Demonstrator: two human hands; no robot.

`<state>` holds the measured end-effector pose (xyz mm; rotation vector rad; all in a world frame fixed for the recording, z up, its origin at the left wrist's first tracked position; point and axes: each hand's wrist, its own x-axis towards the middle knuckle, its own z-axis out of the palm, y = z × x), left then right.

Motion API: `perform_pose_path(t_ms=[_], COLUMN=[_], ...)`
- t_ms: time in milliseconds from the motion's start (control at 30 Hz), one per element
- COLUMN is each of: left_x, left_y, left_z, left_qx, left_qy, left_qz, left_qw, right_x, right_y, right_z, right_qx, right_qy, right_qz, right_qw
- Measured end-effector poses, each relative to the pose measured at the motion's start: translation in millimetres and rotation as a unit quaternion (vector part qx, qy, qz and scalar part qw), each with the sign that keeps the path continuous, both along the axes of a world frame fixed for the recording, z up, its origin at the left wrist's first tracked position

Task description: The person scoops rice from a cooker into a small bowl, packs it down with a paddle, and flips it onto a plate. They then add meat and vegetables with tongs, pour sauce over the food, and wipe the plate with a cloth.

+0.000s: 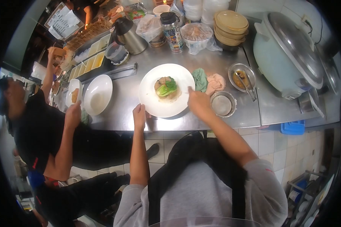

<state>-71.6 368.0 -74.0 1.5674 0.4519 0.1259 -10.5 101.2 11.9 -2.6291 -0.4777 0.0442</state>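
Observation:
A round white plate (147, 92) rests on the steel counter, with a mound of food (166, 89) topped by green leaves at its middle. My left hand (139, 115) is closed at the plate's lower left edge. At the right rim is my right hand (199, 103), its fingers folded and one fingertip at the plate; whether it grips the rim is unclear. A green cloth (200, 78) and a pink cloth (216, 82) lie just right of the plate. Below them stands a round metal tin (221, 104).
A co-worker (38, 125) at the left holds a small white dish (74, 99) beside an oval white plate (98, 108). A metal bowl (232, 77) with tongs and a large cooker (278, 56) stand right. A thermos jug (130, 36) and a tumbler (172, 34) stand behind.

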Motion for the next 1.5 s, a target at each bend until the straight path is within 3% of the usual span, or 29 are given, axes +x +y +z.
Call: perform_pose_path(t_ms=[100, 233, 300, 400, 667, 767, 833, 933, 1033, 1100, 1200, 1300, 1367, 1500], left_x=[-4.7, -14.3, -20.7, -23.7, -17.8, -2.1, 5.4, 8.8, 9.0, 9.5, 9.1, 6.2, 4.4, -12.0], left_y=[-8.3, -52.9, -70.0, -80.2, -49.0, -30.1, -16.2, -7.0, -3.7, -3.7, -4.5, -5.1, -11.0, -43.9], left_z=[2.2, 11.2, 10.8, 14.2, 18.8, 16.8, 12.7, 12.8, 10.6, 10.0, 11.0, 7.6, 3.2, -2.0], left_qx=[0.007, -0.031, -0.045, -0.062, -0.093, -0.031, -0.001, 0.057, 0.053, 0.048, 0.052, 0.076, 0.093, 0.041], left_qy=[0.005, 0.018, 0.014, 0.026, 0.089, 0.08, -0.008, -0.025, -0.02, -0.02, -0.023, -0.029, -0.031, -0.021], left_qz=[-0.002, 0.083, 0.115, 0.135, 0.113, 0.114, 0.071, 0.02, 0.009, 0.012, 0.009, 0.015, 0.024, 0.08], left_qw=[1.0, 0.996, 0.992, 0.989, 0.985, 0.99, 0.997, 0.998, 0.998, 0.999, 0.998, 0.997, 0.995, 0.996], right_x=[-2.6, -10.4, -12.1, -4.8, 1.7, 1.5, 5.8, 13.4, 23.8, 28.6, 31.1, 21.3, 3.9, -2.8], right_y=[-0.9, -1.8, 8.3, -2.3, 4.6, 5.8, 5.8, 0.8, 1.5, 0.3, 1.7, -11.1, -3.1, 1.9], right_z=[-3.2, -2.9, -8.3, -0.2, -1.3, -0.8, 0.2, -7.8, -9.5, -6.9, -9.8, 3.7, -4.7, -3.7], right_qx=[0.003, 0.011, 0.01, 0.017, -0.006, -0.006, -0.014, 0.02, 0.019, 0.008, 0.006, -0.008, -0.025, -0.023], right_qy=[-0.001, 0.04, -0.023, -0.008, 0.043, 0.033, 0.034, 0.004, -0.01, -0.024, -0.022, -0.007, -0.011, -0.01], right_qz=[-0.032, -0.055, -0.026, -0.051, -0.036, -0.038, -0.037, -0.07, -0.009, -0.047, -0.005, -0.053, -0.031, -0.023], right_qw=[0.999, 0.998, 0.999, 0.998, 0.998, 0.999, 0.999, 0.997, 1.0, 0.999, 1.0, 0.999, 0.999, 0.999])
